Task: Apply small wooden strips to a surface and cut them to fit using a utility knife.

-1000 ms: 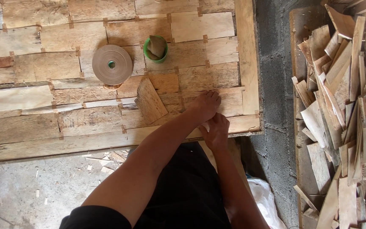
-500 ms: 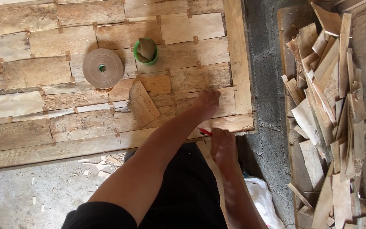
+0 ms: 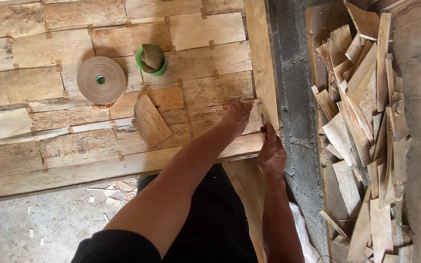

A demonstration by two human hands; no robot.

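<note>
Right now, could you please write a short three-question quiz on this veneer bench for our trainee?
1. True or false: the left hand presses flat on the pale patched wooden veneer sheet.
2. What does the right hand grip? A) a small red-handled tool B) the brown roll of paper tape C) the green cup
3. Which side of the grey concrete block wall holds the heap of wooden offcuts: picture-left or picture-right?

Key: 1 true; 2 A; 3 picture-right.
</note>
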